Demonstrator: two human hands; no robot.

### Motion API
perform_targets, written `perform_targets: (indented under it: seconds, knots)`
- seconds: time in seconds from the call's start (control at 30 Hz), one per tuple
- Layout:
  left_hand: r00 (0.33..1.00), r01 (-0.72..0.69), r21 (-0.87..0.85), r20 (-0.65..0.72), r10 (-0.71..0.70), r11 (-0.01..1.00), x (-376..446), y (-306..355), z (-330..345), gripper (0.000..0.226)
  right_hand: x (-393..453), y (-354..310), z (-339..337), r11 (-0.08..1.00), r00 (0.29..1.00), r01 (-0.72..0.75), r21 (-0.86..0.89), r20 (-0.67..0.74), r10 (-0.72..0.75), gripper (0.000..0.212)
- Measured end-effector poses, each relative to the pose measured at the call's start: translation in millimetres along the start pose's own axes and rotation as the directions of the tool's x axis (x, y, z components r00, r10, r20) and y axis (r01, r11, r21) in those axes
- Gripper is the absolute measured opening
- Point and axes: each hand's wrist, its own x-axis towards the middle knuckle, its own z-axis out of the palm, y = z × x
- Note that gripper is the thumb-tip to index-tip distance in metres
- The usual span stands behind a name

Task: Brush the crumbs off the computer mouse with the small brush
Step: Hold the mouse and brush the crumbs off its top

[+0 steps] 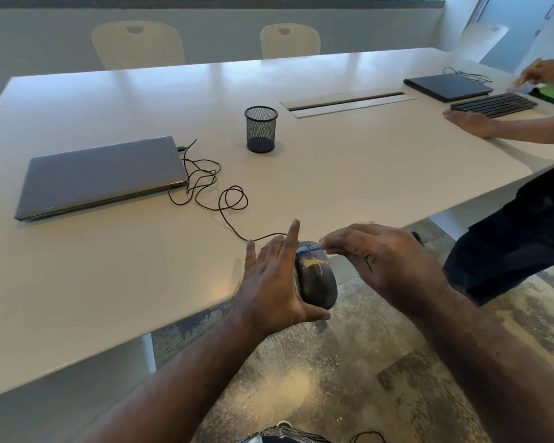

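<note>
A black wired computer mouse [319,282] is held just past the near edge of the white table [109,266], over the floor. Yellow crumbs [314,263] lie across its front half. My left hand [274,279] holds the mouse from its left side, thumb under the rear end and index finger pointing up. My right hand [384,263] pinches a small blue brush [309,249] whose tip lies across the front of the mouse. Most of the brush is hidden by my fingers.
The mouse cable [211,187] coils back to a shut grey laptop [100,177] at the left. A black mesh pen cup [260,129] stands mid-table. Another person [474,123] stands at the right by a black keyboard [493,104] and a dark laptop [448,86]. Chairs [138,44] line the far side.
</note>
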Motion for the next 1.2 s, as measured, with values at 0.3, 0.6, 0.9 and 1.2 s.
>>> perform_targets:
  seconds: [0.3, 0.6, 0.9, 1.2]
  knots:
    - [1.0, -0.001, 0.02, 0.016, 0.001, 1.0, 1, -1, 1, 0.148, 0, 4, -12, 0.999, 1.0, -0.011, 0.041, -0.009, 0.011, 0.025]
    - [1.0, 0.009, 0.011, 0.013, -0.009, 1.0, 2, -4, -1, 0.148, -4, 8, -11, 0.999, 0.999, 0.001, -0.038, 0.041, 0.001, 0.03]
    - [1.0, 0.014, 0.02, 0.014, -0.015, 1.0, 5, -6, 0, 0.147, -12, 10, -7, 1.0, 0.998, -0.009, -0.024, 0.062, 0.011, 0.028]
    - [1.0, 0.0, 0.008, 0.011, 0.0, 1.0, 5, -7, 1, 0.144, -17, 15, -12, 0.999, 0.997, -0.043, 0.016, -0.069, 0.044, 0.017]
